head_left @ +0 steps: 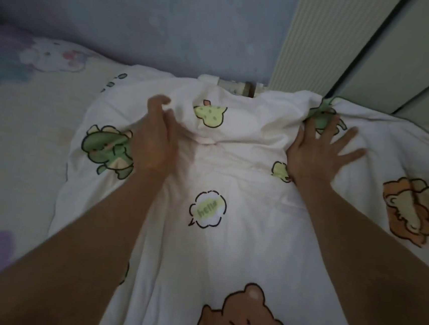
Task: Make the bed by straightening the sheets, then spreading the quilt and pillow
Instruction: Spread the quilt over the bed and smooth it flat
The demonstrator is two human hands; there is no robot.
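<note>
Quilt (226, 242) lies bunched against the wall (143, 19), left hand (155, 138) gripping a fold, right hand (322, 151) pressed flat with fingers spread; risk: a one-sided pull would likely drag fabric askew, leaving creases and sheet (28, 123) uncovered.

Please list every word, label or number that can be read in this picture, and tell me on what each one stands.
"hello": inside the green speech bubble printed on the quilt.
Dark marks on the bed sheet, near its far edge: too blurred to read.
No other words, numbers or labels are visible.
</note>
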